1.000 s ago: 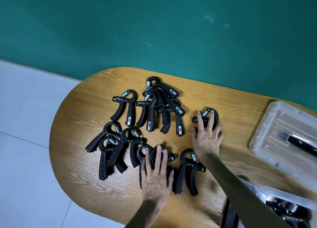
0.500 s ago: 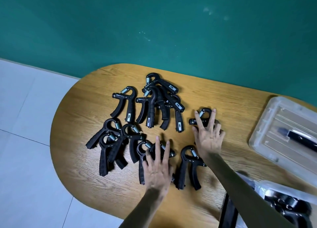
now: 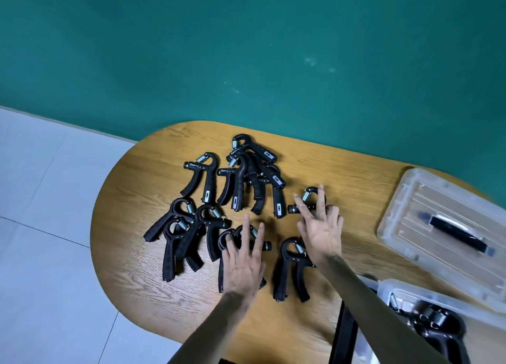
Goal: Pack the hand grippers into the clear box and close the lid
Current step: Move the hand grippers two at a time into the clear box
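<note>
Left hand (image 3: 242, 265) flat, fingers straight and spread, lying on a hand gripper (image 3: 232, 243) near the table's front edge. Right hand (image 3: 321, 232) fingers spread, over another gripper (image 3: 308, 202); can't tell if it's pinching it. Remaining grippers (image 3: 246, 177) scattered black across the rounded left end of the wooden table (image 3: 131, 226), with bare margin at the rim. Clear box (image 3: 427, 309) at the lower right corner, grippers inside. Lid (image 3: 443, 226) with black handle lies beside it, off. Teal wall (image 3: 246, 48) behind, grey tile floor (image 3: 41, 226) left.
</note>
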### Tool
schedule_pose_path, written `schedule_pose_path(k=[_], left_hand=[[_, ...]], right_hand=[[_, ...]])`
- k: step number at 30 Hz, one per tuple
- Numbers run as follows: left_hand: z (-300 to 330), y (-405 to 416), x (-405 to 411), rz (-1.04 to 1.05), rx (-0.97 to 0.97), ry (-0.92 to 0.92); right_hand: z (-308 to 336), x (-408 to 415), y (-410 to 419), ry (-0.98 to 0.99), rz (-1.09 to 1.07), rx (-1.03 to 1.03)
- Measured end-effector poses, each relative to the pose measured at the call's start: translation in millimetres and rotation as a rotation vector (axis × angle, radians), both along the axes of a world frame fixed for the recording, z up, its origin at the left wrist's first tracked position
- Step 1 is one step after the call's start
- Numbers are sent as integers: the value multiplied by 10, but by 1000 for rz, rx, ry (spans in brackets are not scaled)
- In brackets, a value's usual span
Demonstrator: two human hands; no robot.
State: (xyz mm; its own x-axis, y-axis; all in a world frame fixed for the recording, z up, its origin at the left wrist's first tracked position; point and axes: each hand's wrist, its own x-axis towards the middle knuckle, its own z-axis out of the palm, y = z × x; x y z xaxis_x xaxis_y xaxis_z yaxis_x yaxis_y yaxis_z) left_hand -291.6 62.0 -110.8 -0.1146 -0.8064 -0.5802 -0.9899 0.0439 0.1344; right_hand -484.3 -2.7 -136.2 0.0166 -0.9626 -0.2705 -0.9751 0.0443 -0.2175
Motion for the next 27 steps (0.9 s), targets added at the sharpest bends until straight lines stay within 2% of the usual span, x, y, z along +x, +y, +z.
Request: schedule_pose_path(k=[12,15,27], left_hand=[[810,-139,-139,-55,-230,-58],[1117,-168,-193,-126,-247,-72],[1689,221,-690,-240,-371,40]], right_hand=[[921,176,400,-8,-112,-227],[1179,129,548,-15,-160,-258],[1731,-299,1357,-3,-299,-380]])
